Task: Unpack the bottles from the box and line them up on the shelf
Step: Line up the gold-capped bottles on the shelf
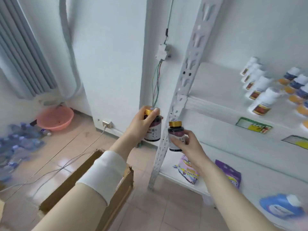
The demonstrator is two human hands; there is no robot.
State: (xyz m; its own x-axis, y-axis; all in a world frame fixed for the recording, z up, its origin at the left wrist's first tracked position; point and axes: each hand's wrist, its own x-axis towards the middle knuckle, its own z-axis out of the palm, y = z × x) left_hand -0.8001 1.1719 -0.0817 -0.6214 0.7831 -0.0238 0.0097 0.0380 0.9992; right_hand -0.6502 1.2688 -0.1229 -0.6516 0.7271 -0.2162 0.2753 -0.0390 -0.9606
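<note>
1. Two dark bottles with gold caps and white labels are held upright in the air, close together but not touching. They are in front of the shelf's near-left post and neither stands on a board.
2. The left hand (pixel 140 125) is curled round the left bottle (pixel 154 130), with its thumb up beside the cap. This bottle is slightly higher and sits just left of the post (pixel 180 95).
3. The right hand (pixel 190 145) grips the right bottle (pixel 175 137) from the right side, with its thumb across the label. The bottle overlaps the post in this view.
4. The cardboard box (pixel 86 170) sits open on the tiled floor, near and left, under the left forearm. The arm hides its contents.
5. The white metal shelf (pixel 216 105) fills the right side. On its upper board, far right, white bottles (pixel 260 100) with red labels stand in a row. More bottles with blue labels (pixel 298 80) stand beyond them, blurred.
6. Price tags (pixel 254 125) hang on the board's front edge.
7. The lowest board holds a pink bag (pixel 187 170) and a purple bag (pixel 230 174). A blue jug (pixel 281 206) is at the near right.
8. On the wall behind the post, a small white junction box (pixel 161 52) trails coloured wires downward.
9. Far left on the floor are a pink basin (pixel 55 118) and a heap of blue plastic bottles (pixel 18 144). A cable (pixel 66 165) runs to a wall socket (pixel 106 123).
</note>
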